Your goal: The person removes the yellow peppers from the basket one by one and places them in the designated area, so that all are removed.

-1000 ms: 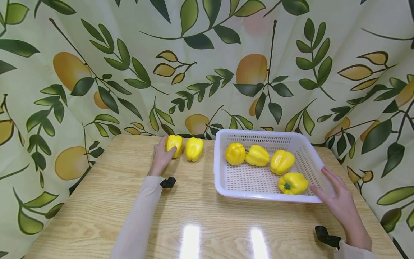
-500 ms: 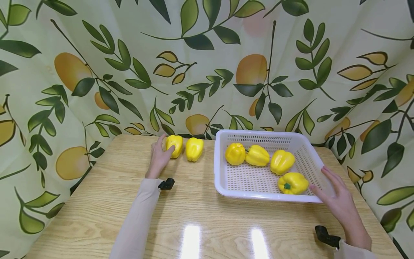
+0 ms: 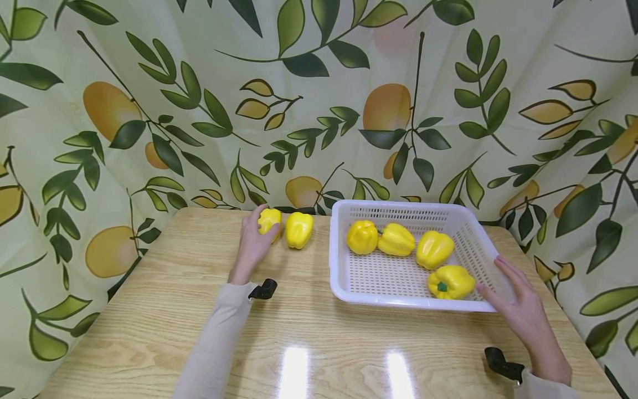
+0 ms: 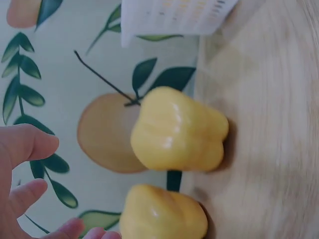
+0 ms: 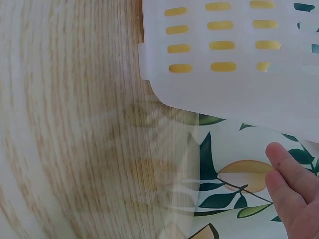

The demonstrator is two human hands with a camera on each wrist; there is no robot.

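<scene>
Two yellow bell peppers stand side by side on the wooden table, left of a white plastic basket (image 3: 335, 249). My left hand (image 3: 253, 238) is beside the left bell pepper (image 3: 269, 220), thumb in front and partly covering it. In the left wrist view the spread fingers (image 4: 30, 194) reach near that pepper (image 4: 159, 216); the right bell pepper (image 4: 177, 132) stands apart. My right hand (image 3: 523, 307) rests at the basket's front right corner, its fingers extended along the outside of the right rim. Those straight fingers (image 5: 289, 184) also show in the right wrist view.
Inside the basket lie several yellow bell peppers, one with a green stem (image 3: 451, 282) near the front right. A leaf-and-fruit patterned curtain (image 3: 319, 111) hangs right behind the table (image 3: 299, 310). Black camera mounts (image 3: 503, 364) sit on both wrists.
My left hand drew back slightly from the left pepper, then shifted right, covering more of it. The right hand, the basket and its peppers stay put.
</scene>
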